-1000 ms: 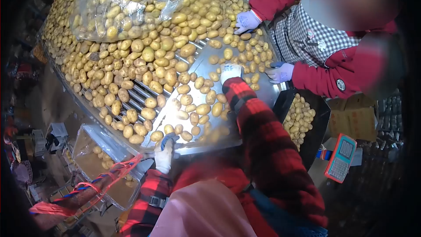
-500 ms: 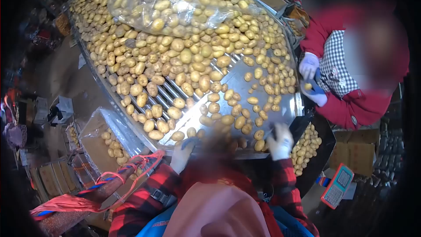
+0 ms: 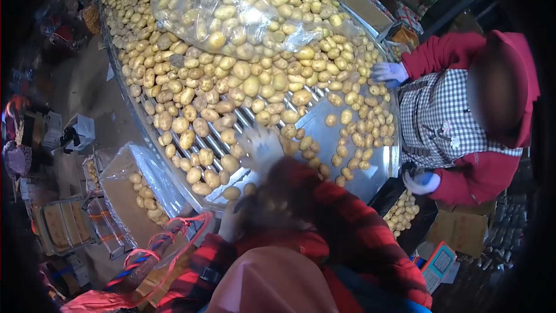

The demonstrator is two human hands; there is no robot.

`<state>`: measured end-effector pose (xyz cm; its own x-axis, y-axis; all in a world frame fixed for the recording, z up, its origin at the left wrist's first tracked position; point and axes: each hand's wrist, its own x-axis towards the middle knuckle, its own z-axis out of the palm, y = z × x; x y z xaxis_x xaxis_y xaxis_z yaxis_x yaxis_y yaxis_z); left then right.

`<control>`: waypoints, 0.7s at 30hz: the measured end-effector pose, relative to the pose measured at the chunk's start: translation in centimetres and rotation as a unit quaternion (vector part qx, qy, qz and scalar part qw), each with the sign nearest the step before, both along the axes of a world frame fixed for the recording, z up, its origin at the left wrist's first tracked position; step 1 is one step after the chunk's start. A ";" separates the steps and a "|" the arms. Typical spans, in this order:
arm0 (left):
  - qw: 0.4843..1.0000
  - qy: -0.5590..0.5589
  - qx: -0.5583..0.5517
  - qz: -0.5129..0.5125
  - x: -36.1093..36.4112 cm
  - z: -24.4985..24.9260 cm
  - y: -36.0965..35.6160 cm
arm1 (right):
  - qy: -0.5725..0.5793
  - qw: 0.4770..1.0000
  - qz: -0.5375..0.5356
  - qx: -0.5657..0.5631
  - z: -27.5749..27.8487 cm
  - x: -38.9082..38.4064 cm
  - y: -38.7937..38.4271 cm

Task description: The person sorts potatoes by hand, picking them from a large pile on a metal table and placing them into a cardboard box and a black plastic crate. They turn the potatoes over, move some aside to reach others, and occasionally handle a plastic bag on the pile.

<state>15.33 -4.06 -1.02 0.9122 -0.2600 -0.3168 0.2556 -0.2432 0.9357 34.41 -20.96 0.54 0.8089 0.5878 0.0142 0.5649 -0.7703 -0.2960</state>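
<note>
At a metal table (image 3: 370,177), the right hand (image 3: 262,146) hovers among potatoes (image 3: 206,156), fingers apart; whether the left hand (image 3: 228,224) grips anything is unclear.

This looks like a produce-packing workshop: potatoes (image 3: 251,86) heap over a metal sorting table (image 3: 327,134) with slatted bars, a plastic-lined carton (image 3: 119,182) stands beside the table, and a digital scale (image 3: 438,264) sits beyond its opposite side.

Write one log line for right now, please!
right hand: open over potatoes | left hand: near table edge, grip unclear | co-worker: gloved hand by potatoes
</note>
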 end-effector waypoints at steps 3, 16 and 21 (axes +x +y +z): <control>0.984 0.080 -0.095 0.125 0.0 0.4 -1.4 | -0.063 0.992 0.070 0.087 -0.7 -0.4 -1.5; 0.975 0.152 0.045 0.154 0.4 2.6 -1.7 | 0.017 0.940 -0.248 0.235 14.1 26.5 -1.9; 0.984 0.122 0.005 0.133 -0.1 0.4 -0.9 | -0.132 0.962 -0.114 0.212 10.5 22.5 -0.2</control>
<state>15.18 -4.98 -0.67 0.8441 -0.0182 -0.5359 0.5280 -0.1456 0.8366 56.89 -21.17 11.08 0.8512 0.2920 0.4362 0.4944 -0.7248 -0.4797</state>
